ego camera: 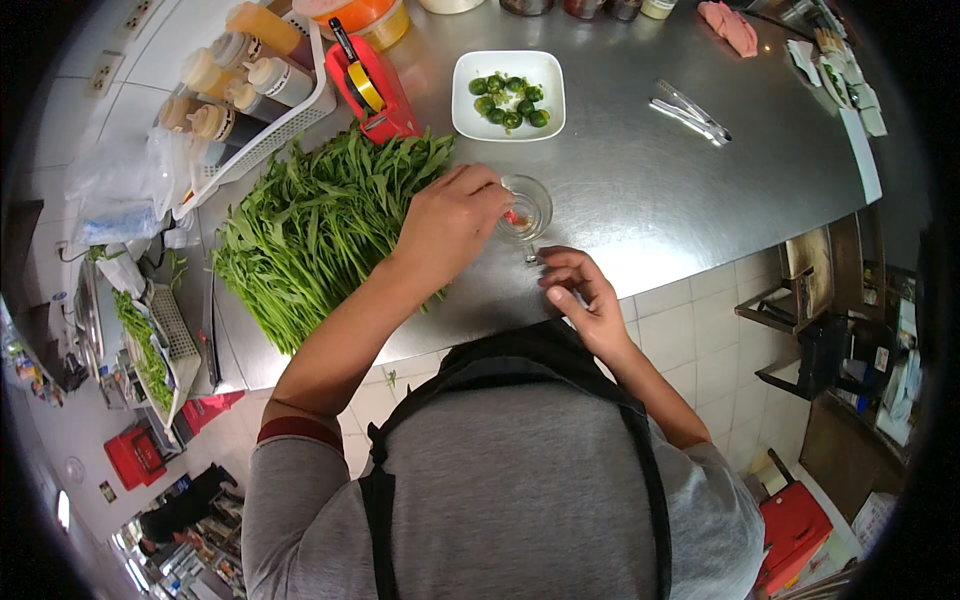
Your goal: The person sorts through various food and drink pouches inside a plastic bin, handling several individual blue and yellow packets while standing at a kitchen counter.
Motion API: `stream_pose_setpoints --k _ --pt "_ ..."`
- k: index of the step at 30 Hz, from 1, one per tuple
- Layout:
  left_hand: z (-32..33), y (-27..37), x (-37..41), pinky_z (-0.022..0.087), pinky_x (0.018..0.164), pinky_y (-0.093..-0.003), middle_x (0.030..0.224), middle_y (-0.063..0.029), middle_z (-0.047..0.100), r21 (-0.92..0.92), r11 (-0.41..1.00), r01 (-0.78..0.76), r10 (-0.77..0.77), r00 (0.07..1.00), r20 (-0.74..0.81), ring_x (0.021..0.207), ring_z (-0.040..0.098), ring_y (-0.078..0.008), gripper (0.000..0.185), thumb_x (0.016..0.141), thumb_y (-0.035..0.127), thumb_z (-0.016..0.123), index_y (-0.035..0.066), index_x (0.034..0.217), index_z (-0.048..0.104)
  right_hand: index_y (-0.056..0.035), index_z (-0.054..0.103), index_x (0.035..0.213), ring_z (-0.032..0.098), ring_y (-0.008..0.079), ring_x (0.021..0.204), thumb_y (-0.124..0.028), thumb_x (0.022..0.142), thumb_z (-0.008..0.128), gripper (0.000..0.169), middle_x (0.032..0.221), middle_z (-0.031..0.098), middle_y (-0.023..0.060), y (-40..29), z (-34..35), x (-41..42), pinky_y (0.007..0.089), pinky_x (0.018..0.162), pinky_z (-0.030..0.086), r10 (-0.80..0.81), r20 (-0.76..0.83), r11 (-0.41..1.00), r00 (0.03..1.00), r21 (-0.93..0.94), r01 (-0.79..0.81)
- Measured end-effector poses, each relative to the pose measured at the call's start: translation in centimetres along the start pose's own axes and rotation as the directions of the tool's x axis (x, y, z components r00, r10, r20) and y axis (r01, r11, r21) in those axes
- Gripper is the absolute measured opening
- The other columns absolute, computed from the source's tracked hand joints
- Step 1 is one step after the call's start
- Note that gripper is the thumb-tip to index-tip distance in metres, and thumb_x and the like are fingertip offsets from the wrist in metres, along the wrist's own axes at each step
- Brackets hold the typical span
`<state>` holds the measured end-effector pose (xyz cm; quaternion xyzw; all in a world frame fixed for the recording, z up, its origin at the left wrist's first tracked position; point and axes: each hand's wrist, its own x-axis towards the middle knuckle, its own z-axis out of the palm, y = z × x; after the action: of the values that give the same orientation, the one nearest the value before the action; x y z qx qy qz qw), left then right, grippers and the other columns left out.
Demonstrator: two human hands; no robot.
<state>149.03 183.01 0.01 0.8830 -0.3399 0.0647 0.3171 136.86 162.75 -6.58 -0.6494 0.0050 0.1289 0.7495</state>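
My left hand (457, 214) reaches over the rim of a small round glass bowl (541, 202), its fingertips pinched together. Right at those fingertips shows a red piece (511, 217); whether they grip it or it rests in the bowl, I cannot tell. Something brownish lies at the bottom of the bowl. My right hand (589, 296) hovers by the counter's front edge, fingers curled, thumb apart, nothing visible in it. A small shiny clear piece (532, 256) sits between that hand and the bowl. Beneath my left forearm spreads a large heap of leafy green stems (315, 232).
A white square dish (508, 133) holds halved green citrus. Metal tongs (690, 116) lie to the right on the steel counter (750, 187). A red tape dispenser (386, 112) and a white basket (255, 154) of squeeze bottles stand left. A knife (211, 330) lies at far left.
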Motion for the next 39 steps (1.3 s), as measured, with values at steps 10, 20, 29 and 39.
stream_pose_setpoints --k 10,20,29,39 --pt "0.2 1.5 1.0 0.049 0.07 -0.0376 0.084 -0.0074 0.06 0.226 0.974 0.028 -0.055 0.992 0.113 0.081 0.059 -0.0289 0.012 0.072 0.007 0.072 0.005 0.079 0.062 -0.0045 0.053 0.122 0.057 0.0143 0.09 -0.023 0.092 0.064 0.037 0.101 0.061 0.0074 2.9 0.2 3.8 0.0298 0.081 0.047 0.033 0.292 0.999 0.956 -0.007 -0.032" --pt "-2.1 2.2 -2.6 0.044 0.075 -0.0369 0.084 -0.0035 0.061 0.23 0.969 0.086 -0.092 0.996 0.014 0.084 0.056 -0.0245 0.012 0.069 0.008 0.073 0.009 0.078 0.066 -0.0034 0.049 0.09 0.047 0.0159 0.073 -0.017 0.085 0.07 0.026 0.08 0.048 0.0047 3.9 2.5 2.7 0.0287 0.068 0.04 -0.146 0.111 0.965 0.983 -0.201 0.166" --pt "-9.3 5.6 -9.6 0.041 0.078 -0.0362 0.089 0.0008 0.061 0.311 0.95 0.01 0.114 0.919 -0.378 0.085 0.054 -0.021 0.016 0.067 0.01 0.074 0.012 0.081 0.068 -0.0021 0.05 0.095 0.043 0.0165 0.076 -0.009 0.079 0.073 0.029 0.086 0.045 0.0049 -0.5 8.4 0.1 0.0284 0.071 0.038 -0.391 0.195 0.851 0.9 -0.296 0.434" --pt "-15.9 6.4 -20.6 0.041 0.079 -0.0361 0.089 0.0032 0.062 0.57 0.812 0.127 0.23 0.827 -0.512 0.081 0.055 -0.0173 0.019 0.066 0.013 0.071 0.013 0.084 0.066 -0.0029 0.051 0.094 0.042 0.0159 0.076 -0.016 0.071 0.082 0.041 0.083 0.043 0.0029 -1.3 18.9 0.7 0.0282 0.07 0.037 -0.391 0.275 0.892 0.878 -0.119 0.435"
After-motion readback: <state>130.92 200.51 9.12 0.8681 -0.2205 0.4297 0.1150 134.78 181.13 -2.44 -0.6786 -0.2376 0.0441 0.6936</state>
